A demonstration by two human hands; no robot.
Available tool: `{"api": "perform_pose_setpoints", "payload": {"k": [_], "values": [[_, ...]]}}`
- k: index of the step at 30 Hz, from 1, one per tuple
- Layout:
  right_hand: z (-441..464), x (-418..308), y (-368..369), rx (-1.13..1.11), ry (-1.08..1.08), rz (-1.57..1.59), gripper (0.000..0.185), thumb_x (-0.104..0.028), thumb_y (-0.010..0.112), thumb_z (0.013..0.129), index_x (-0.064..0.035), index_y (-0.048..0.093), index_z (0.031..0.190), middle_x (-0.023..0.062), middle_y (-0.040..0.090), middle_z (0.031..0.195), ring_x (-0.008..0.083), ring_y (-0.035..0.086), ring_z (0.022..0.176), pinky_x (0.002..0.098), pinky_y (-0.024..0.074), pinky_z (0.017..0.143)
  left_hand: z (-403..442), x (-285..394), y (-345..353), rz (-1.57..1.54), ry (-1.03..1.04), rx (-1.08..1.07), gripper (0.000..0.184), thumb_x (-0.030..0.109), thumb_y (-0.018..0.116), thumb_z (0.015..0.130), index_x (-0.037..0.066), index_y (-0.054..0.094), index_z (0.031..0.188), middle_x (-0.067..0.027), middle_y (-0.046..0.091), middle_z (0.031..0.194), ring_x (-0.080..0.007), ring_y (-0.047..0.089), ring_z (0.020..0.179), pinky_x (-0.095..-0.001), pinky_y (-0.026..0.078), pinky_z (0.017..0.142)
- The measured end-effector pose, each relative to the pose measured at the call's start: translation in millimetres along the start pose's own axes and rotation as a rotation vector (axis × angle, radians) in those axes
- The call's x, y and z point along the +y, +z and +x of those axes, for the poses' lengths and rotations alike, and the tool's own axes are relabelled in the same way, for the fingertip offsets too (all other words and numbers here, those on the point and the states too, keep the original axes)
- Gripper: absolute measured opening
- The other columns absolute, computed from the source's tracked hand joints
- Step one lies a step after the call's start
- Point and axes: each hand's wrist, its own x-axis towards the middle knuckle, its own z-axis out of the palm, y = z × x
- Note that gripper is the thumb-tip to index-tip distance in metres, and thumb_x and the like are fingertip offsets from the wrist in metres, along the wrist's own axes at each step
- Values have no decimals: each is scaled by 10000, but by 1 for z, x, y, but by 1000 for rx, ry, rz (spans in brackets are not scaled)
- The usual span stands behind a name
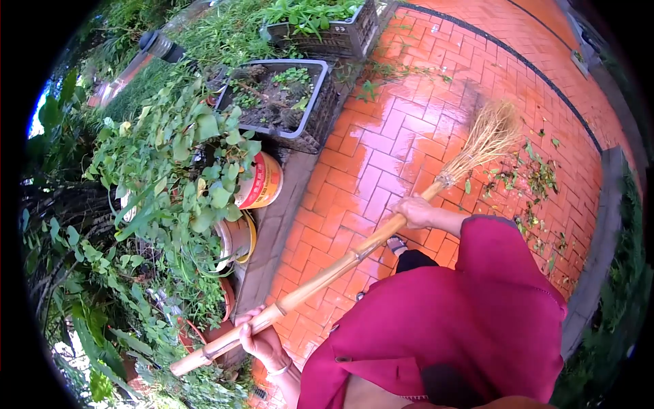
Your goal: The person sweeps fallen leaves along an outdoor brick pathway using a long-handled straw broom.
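A bamboo-handled broom (320, 273) slants from lower left to upper right. My left hand (261, 341) is closed round the handle near its top end. Farther down, close to where the bristles are bound, my right hand (414, 211) grips the same handle. The straw bristles (492, 133) spread over the wet red brick paving (371, 170). Beside and below the bristles lie scattered leaves (541, 174), some green and some brown.
Along the left edge stand a planter box (317, 102) of soil, a second planter (351, 37) with green plants, and a red and yellow bucket (266, 180) under leafy vines. A stone curb (603, 225) borders the right side. My sandalled foot (396, 244) is on the bricks.
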Motion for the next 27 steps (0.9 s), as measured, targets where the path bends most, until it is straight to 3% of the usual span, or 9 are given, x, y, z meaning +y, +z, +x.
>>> {"api": "perform_pose_setpoints", "payload": {"k": [8,12,14,18,21,23,25,26,27], "values": [[-1,-23,-54,194,-166,77,190,-45,552,609,-113,536,786,74,539,713,249,512,831,405,366,740,-11,55,27,105,221,-108,257,265,579,660,63,438,736,-85,486,688,-235,500,748,-361,406,731],[24,38,-31,343,-150,117,200,-40,566,601,-119,532,781,68,552,749,253,513,847,402,367,764,-6,17,80,268,302,-346,264,264,567,653,51,441,744,-109,502,708,-252,506,728,-392,408,733],[13,78,3,478,-97,131,195,-53,585,603,-121,538,779,65,565,771,258,519,860,399,372,754,1,-17,107,275,173,-372,261,248,569,657,37,455,758,-133,530,764,-278,517,773,-424,398,777],[-41,119,22,234,228,19,206,-107,602,601,-127,537,795,47,563,792,254,521,825,390,377,719,3,-81,91,105,-204,-389,220,167,548,691,33,484,853,-165,542,907,-317,486,933,-470,293,910],[-79,86,9,58,250,13,182,-161,590,632,-150,585,814,80,576,786,274,538,836,422,405,703,-16,-72,61,-68,-289,-273,195,155,546,687,44,510,843,-161,553,890,-304,490,928,-463,298,912],[-92,40,14,64,97,-53,182,-149,584,626,-151,590,808,87,576,753,284,552,779,423,421,653,-25,-36,19,-73,-224,-194,201,165,563,668,48,505,821,-144,559,841,-286,502,904,-456,322,892],[-81,-2,51,193,-130,78,196,-139,571,624,-150,581,820,100,564,688,300,560,681,428,432,583,-53,27,2,-41,-46,-10,205,176,587,628,64,450,731,-89,506,707,-240,507,743,-401,357,855],[-82,-39,40,146,-247,133,181,-99,559,614,-127,549,793,105,555,656,299,557,679,429,429,569,-66,63,-20,-118,-7,-158,230,230,591,635,60,502,761,-101,544,776,-222,519,813,-384,360,858],[-82,-72,40,163,-339,149,161,-62,545,600,-103,506,750,101,538,612,301,552,663,435,417,542,-86,105,-32,142,172,-54,262,282,595,636,67,482,734,-79,535,729,-206,520,756,-368,379,830]]}}
